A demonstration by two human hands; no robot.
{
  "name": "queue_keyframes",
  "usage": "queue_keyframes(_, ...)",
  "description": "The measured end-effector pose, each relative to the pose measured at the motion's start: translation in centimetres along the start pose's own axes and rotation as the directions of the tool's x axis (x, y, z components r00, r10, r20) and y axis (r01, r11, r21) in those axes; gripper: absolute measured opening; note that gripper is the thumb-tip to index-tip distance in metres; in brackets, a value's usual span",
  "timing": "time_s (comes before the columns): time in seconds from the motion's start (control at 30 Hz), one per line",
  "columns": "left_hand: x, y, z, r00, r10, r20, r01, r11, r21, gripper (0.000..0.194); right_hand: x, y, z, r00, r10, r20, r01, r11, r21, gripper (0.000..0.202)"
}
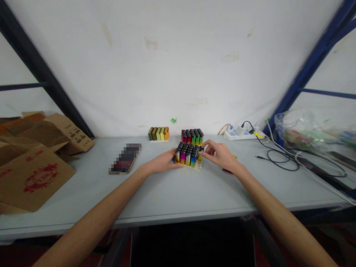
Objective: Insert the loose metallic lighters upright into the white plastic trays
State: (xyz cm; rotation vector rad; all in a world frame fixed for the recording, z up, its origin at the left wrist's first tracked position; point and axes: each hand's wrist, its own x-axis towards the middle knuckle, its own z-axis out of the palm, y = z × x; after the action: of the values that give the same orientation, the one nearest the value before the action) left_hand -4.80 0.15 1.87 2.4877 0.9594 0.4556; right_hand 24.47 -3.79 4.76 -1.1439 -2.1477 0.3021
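A tray of lighters (pixel 188 155) with black tops and purple, white, blue and yellow bodies sits on the table in front of me. My left hand (pixel 164 161) grips its left side, fingers behind and thumb along the front. At the right end, where the clear tray (pixel 198 166) shows through unfilled slots, my right hand (pixel 218 154) pinches a yellowish lighter (pixel 200 154) by its top. Partly hidden under that hand are a dark red object (pixel 227 171) and a bit of yellow.
Behind stand a second lighter tray (pixel 192 136) and a green-to-orange one (pixel 158 134). A phone (pixel 125 158) lies left, near cardboard boxes (pixel 36 174). To the right are a power strip (pixel 244 134), black cables (pixel 278 159) and a plastic bag (pixel 297 129).
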Motion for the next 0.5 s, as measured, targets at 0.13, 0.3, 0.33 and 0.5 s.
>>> queue_keyframes(0.13,0.0,0.0,0.0,1.0,0.012,0.002,-0.012,1.0,-0.002,0.053,0.2,0.4,-1.5,0.992,0.027,-0.122,-0.038,0.996,-0.086,0.027)
queue_keyframes(0.3,0.0,-0.1,0.0,1.0,-0.005,0.008,0.005,1.0,0.006,0.056,-0.3,4.2,-4.6,0.957,0.176,-0.231,-0.252,0.901,-0.354,0.023)
queue_keyframes(0.33,0.0,-0.1,0.0,1.0,-0.005,0.006,0.005,1.0,0.005,0.058,-0.5,5.1,-5.2,0.954,0.229,-0.191,-0.289,0.873,-0.393,0.022)
queue_keyframes(0.5,0.0,-0.1,0.0,1.0,-0.001,0.005,0.001,1.0,0.002,0.058,-2.0,8.0,-7.5,0.877,0.429,0.219,-0.335,0.87,-0.362,0.027)
